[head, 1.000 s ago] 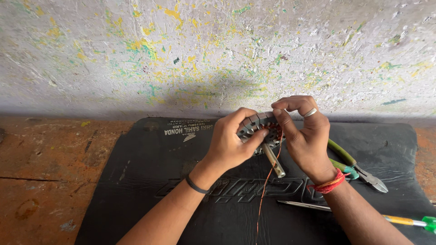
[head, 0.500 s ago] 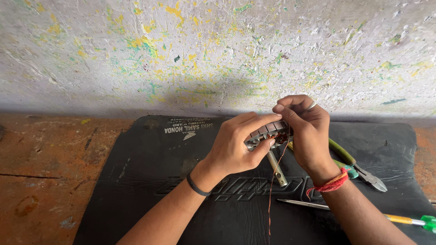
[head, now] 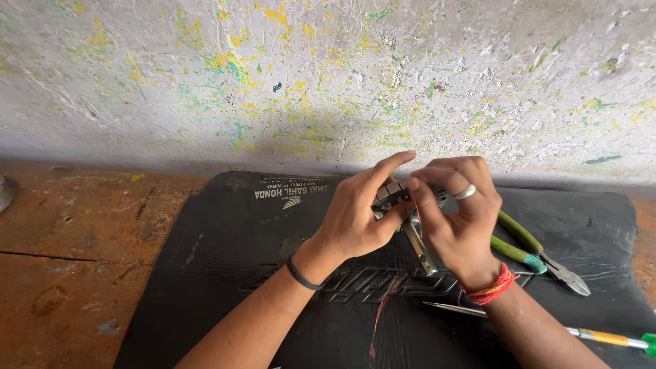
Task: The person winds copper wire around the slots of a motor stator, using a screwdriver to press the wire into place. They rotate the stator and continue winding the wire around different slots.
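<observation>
Since half a sec earlier both hands had drifted slightly left over the black rubber mat (head: 205, 273); the winding work seemed ongoing. Left hand (head: 355, 219) was closed round the small motor armature (head: 396, 197), shaft (head: 418, 246) pointing down. Right hand (head: 458, 219) pinched at it w/ fingertips, copper wire (head: 383, 307) trailing below. Green-handled pliers (head: 529, 249) and screwdriver (head: 588, 333) lay on the mat's right side.

A small grey metal motor armature (head: 400, 198), mostly hidden, sits just right of frame centre; its steel shaft (head: 418, 244) slants down-right, and thin reddish, perhaps copper, wire (head: 383, 311) dangles below.
</observation>
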